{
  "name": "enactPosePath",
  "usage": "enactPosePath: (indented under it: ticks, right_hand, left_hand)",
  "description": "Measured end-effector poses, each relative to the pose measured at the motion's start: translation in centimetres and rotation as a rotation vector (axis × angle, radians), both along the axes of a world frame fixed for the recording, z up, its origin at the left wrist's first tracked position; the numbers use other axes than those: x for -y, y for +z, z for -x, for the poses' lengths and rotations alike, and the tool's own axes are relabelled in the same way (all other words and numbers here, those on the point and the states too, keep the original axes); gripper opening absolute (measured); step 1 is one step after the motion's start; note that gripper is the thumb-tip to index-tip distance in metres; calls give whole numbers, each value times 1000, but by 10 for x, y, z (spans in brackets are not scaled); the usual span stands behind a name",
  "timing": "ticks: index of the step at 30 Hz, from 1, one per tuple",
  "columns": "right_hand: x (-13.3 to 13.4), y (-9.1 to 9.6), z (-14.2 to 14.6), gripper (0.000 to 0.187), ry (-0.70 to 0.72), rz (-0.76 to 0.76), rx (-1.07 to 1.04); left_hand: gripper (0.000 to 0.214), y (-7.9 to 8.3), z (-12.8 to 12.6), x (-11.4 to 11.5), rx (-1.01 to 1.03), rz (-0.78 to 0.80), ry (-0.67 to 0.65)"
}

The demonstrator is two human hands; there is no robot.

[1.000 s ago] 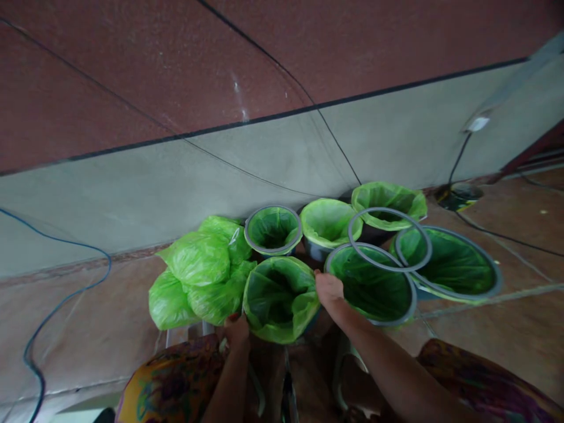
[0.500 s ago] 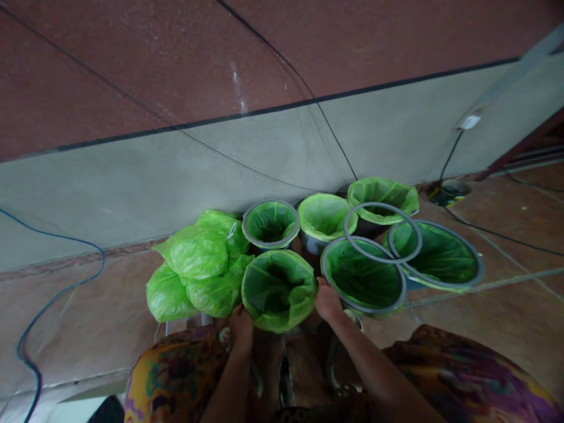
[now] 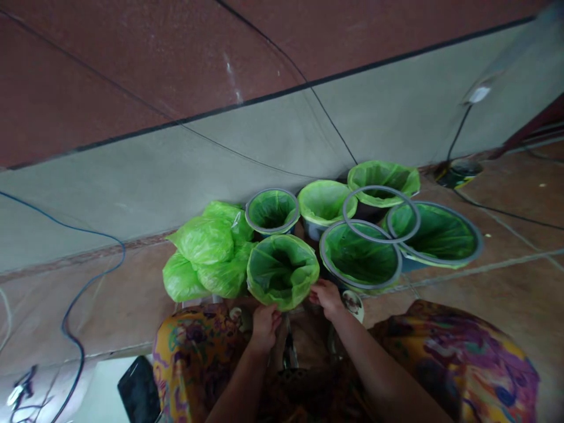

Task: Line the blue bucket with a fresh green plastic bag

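A bin lined with a thin green bag (image 3: pixel 284 273) stands between my knees, the bag folded out over its rim. My left hand (image 3: pixel 265 328) pinches the bag's edge at the front of the rim. On the right side of the rim, my right hand (image 3: pixel 326 296) has its fingers closed on the same bag's edge. A loose grey ring (image 3: pixel 382 188) lies across the lined bins to the right. Grey rings hold the liners of the back left bin (image 3: pixel 273 212), the front right bin (image 3: pixel 361 258) and the far right bin (image 3: pixel 440 235).
Puffed green bags (image 3: pixel 205 244) are piled on the left. Two lined bins without rings, one pale green (image 3: pixel 326 202), stand by the wall (image 3: pixel 198 155). A blue cable (image 3: pixel 73 294) crosses the floor. A phone (image 3: pixel 140 390) lies at lower left, a can (image 3: pixel 459 173) at right.
My left hand has moved from the bin's left side round to the front of its rim. My right hand has shifted slightly towards the front. The view has tilted a little.
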State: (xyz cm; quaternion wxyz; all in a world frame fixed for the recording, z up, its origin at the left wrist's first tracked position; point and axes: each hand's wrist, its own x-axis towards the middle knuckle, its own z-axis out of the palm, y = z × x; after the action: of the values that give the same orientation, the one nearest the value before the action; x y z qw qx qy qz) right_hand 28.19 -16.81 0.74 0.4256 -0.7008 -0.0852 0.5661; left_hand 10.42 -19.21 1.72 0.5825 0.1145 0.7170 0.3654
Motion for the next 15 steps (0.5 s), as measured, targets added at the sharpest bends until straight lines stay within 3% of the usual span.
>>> enactPosePath:
  ticks: [7, 15]
  right_hand:
    - [2, -10, -1, 23, -56, 13, 37]
    - [4, -27, -1, 15, -43, 8, 81]
  left_hand:
    - [18, -9, 7, 6, 48, -17, 73]
    - [9, -27, 9, -2, -147, -58, 29]
